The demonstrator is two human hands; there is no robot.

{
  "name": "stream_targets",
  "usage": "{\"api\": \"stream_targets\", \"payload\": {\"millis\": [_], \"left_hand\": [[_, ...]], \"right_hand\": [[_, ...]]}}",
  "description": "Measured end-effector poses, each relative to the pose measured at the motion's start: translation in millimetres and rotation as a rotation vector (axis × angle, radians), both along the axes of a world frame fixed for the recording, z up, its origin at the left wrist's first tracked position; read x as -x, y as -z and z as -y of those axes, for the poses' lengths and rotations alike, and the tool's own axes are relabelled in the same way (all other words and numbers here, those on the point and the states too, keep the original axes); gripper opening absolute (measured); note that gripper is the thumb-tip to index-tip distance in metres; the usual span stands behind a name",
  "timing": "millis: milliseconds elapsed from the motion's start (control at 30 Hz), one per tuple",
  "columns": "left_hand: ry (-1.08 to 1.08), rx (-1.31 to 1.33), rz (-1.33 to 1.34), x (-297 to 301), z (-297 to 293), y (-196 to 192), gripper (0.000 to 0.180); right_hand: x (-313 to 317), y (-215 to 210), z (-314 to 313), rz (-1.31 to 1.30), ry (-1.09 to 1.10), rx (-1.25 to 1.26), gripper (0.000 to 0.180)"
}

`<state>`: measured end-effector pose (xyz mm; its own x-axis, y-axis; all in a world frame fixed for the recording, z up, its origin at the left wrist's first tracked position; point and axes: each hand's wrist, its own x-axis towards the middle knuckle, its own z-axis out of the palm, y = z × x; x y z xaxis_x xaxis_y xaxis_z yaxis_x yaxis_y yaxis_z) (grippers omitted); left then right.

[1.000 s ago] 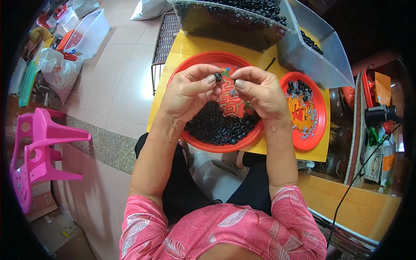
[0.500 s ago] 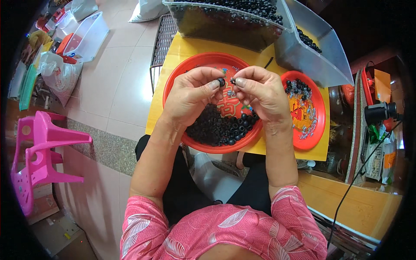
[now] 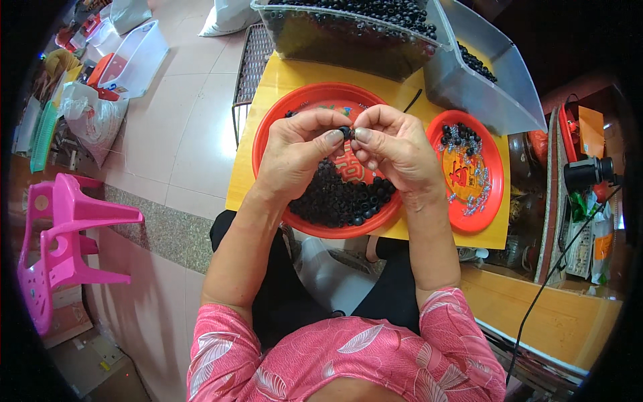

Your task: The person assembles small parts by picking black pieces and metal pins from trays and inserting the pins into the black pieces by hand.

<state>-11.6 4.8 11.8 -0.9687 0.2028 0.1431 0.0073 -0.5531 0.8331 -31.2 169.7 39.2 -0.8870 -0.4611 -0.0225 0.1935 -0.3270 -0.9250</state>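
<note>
Over a large round red tray (image 3: 266, 127), my two hands meet fingertip to fingertip. My left hand (image 3: 298, 151) pinches a small round black plastic part (image 3: 345, 132) between thumb and forefinger. Against its right side, my right hand (image 3: 395, 147) is closed in a pinch; whatever it holds is too small and covered to name. Below the hands, a pile of black ring-like parts (image 3: 341, 201) fills the near side of the tray. To the right, a smaller red tray (image 3: 497, 174) carries black parts (image 3: 459, 136) and small clear pieces (image 3: 477, 201).
Both trays rest on a yellow tabletop (image 3: 415, 231). A clear bin of black parts (image 3: 348, 40) stands at the far edge, with a second clear bin (image 3: 482, 87) beside it. A pink plastic stool (image 3: 80, 228) is on the left floor. A black cable (image 3: 536, 295) hangs at right.
My hands have come together, the right one moving left until its fingertips reach the black part in my left hand. Before, a gap lay between them, with a tiny piece at my right fingertips.
</note>
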Motion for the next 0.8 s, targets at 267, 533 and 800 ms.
{"api": "stream_targets", "payload": {"millis": [267,533,800], "left_hand": [[-0.093,0.213,-0.344,3,-1,4,0.015],[-0.098,0.195,-0.323,-5,-15,-4,0.017],[-0.260,0.352,-0.177,-4,5,-15,0.020]], "right_hand": [[-3,3,0,0.048,-0.161,0.070,0.018],[-3,14,1,0.031,-0.135,0.161,0.016],[4,-4,-8,0.036,0.012,-0.029,0.021]]}}
